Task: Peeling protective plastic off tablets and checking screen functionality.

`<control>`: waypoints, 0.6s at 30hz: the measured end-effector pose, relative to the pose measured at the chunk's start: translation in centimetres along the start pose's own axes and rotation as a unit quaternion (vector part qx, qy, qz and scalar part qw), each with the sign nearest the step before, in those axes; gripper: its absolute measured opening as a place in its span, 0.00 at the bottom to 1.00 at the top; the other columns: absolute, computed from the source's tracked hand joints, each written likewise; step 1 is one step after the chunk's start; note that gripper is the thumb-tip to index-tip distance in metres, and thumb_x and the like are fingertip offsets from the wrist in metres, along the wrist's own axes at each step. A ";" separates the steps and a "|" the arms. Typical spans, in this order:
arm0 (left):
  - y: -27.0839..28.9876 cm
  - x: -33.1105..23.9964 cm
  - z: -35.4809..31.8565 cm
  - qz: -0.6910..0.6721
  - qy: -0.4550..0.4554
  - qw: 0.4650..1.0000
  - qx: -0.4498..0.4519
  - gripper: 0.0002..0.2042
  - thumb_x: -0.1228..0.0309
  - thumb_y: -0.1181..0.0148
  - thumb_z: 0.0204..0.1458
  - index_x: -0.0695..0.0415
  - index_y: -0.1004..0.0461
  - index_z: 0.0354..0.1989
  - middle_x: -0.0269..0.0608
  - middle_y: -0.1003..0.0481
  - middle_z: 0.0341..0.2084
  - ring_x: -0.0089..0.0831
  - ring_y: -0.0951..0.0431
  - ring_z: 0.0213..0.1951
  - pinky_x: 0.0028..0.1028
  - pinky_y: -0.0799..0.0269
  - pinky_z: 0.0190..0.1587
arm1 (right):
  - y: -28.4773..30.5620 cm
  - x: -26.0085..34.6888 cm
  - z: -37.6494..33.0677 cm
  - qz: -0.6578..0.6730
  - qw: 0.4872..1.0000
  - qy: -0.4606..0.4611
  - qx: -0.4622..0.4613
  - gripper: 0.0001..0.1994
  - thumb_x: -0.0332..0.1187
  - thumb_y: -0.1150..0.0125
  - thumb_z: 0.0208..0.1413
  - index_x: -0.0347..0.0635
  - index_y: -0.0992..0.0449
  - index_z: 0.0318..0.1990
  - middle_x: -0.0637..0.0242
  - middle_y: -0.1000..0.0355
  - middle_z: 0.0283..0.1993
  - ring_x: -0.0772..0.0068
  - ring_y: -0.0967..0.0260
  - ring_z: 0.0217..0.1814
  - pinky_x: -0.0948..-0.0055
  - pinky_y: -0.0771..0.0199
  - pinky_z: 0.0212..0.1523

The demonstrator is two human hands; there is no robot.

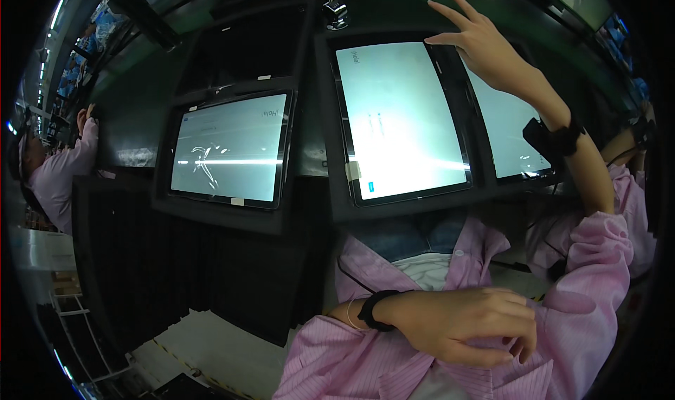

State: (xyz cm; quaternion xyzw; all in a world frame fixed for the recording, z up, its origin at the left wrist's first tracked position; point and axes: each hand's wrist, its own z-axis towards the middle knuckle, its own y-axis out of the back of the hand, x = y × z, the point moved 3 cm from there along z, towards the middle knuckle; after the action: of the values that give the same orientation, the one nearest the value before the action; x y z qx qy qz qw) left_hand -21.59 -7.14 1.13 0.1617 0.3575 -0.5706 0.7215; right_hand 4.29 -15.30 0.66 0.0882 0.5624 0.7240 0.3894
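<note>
My right hand [479, 47] is open over the far right corner of a lit tablet [404, 118], fingers spread. Its lowest fingertip appears right at the tablet's corner; whether it touches, I cannot tell. Beneath my right wrist a second lit tablet [503, 122] is partly covered by the arm. My left hand [471, 326] hangs in front of my torso, loosely curled, with nothing seen in it. To the left lies another lit tablet [228, 150] in a black tray [160, 189], with small tape pieces at its edges. Black bands circle both wrists.
Behind the left tablet is a dark panel [242, 52] in a black frame. A shiny metal object [335, 13] stands at the back. A stack of black trays [190, 259] rises at the near left. Co-workers in pink sleeves sit left [67, 164] and right [638, 189].
</note>
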 end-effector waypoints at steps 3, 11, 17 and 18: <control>-0.1 0.0 -0.1 0.008 0.013 1.000 0.006 0.07 0.69 0.51 0.50 0.60 0.32 0.33 0.38 0.32 0.29 0.32 0.32 0.33 0.32 0.39 0.40 | -2.5 -0.2 0.4 0.014 0.999 -0.014 0.030 0.23 0.15 0.54 0.46 0.51 0.23 0.45 0.60 0.48 0.65 0.52 0.60 0.70 0.55 0.48 0.62; 0.5 0.6 -0.5 0.016 0.018 1.000 -0.010 0.08 0.69 0.51 0.50 0.60 0.32 0.34 0.38 0.31 0.30 0.31 0.31 0.34 0.31 0.39 0.41 | 7.1 2.9 -0.7 0.010 1.000 0.023 0.005 0.20 0.17 0.52 0.45 0.48 0.25 0.46 0.58 0.43 0.61 0.52 0.51 0.65 0.62 0.39 0.55; 0.8 1.3 -0.6 -0.010 0.021 1.000 0.003 0.09 0.70 0.51 0.50 0.60 0.32 0.38 0.38 0.31 0.31 0.33 0.32 0.35 0.31 0.41 0.40 | 8.4 5.7 -7.1 0.110 0.993 0.029 -0.029 0.25 0.10 0.53 0.35 0.53 0.21 0.37 0.65 0.42 0.62 0.50 0.53 0.68 0.64 0.36 0.52; 0.9 1.4 -0.7 -0.010 0.020 1.000 0.002 0.09 0.70 0.51 0.50 0.60 0.32 0.38 0.38 0.31 0.31 0.33 0.32 0.35 0.31 0.41 0.40 | 8.1 6.3 -8.1 0.146 0.989 0.020 -0.025 0.26 0.10 0.53 0.34 0.54 0.21 0.36 0.65 0.42 0.62 0.49 0.53 0.67 0.64 0.36 0.51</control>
State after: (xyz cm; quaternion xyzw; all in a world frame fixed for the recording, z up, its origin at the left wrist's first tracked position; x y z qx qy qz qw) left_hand -20.86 -7.43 -0.44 0.1706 0.3724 -0.5752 0.7081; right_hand -8.35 -17.64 2.99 0.1447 0.5336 0.7882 0.2703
